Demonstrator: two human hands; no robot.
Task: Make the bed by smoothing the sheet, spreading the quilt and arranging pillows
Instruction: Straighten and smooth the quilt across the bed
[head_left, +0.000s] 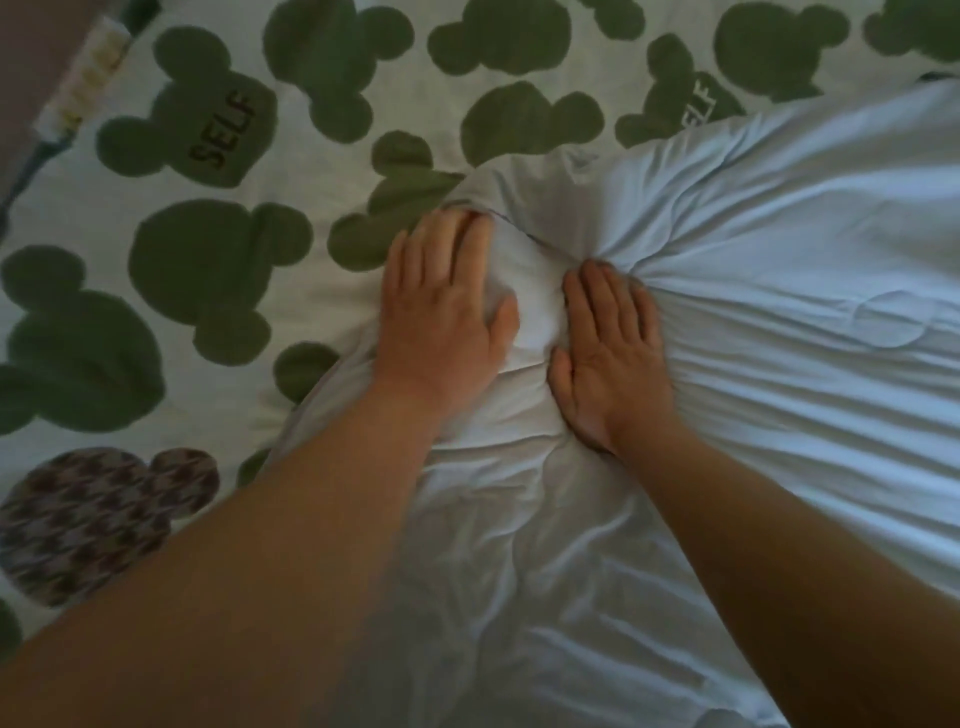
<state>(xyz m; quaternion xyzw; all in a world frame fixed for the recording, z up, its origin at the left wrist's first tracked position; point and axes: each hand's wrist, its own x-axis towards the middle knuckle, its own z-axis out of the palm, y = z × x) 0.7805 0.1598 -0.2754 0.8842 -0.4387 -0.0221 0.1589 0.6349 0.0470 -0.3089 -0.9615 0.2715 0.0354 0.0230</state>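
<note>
Fingertips of left hand (441, 306) blurred at quilt (753, 312) fold, quilt cut off right, pale object (83, 78) top left unreadable

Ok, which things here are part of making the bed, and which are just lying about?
For the job: quilt, sheet, left hand and right hand, both flat on the quilt.
Lying about: a pale blurred thing at the top-left edge, unidentifiable.

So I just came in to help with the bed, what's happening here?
A person is working on the crumpled pale white quilt, which lies bunched over the white sheet printed with green mouse-head shapes. Both the left hand and the right hand press flat on a gathered fold. The quilt is not yet spread.
</note>
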